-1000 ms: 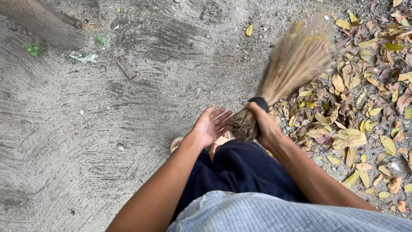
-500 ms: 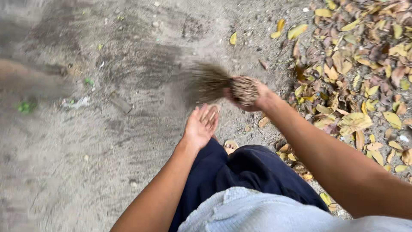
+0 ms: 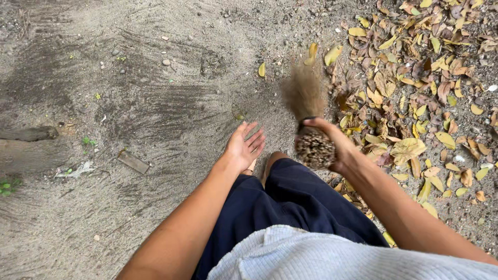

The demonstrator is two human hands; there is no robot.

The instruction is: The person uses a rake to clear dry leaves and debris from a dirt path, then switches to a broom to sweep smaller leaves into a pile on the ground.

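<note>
The right hand [image 3: 337,150] grips the stick broom [image 3: 310,122] tight in the middle of the frame, the left hand [image 3: 244,148] hangs open beside it, the sandy ground [image 3: 155,103] at left looks swept, and dry leaves [image 3: 425,93] wait at right.

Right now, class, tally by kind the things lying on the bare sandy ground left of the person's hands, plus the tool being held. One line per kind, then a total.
Stick broom, gripped in the right hand: 1
Flat wooden scrap: 1
Crumpled pale litter: 1
Tree root: 1
Total: 4
The left hand is open and holds nothing.
</note>
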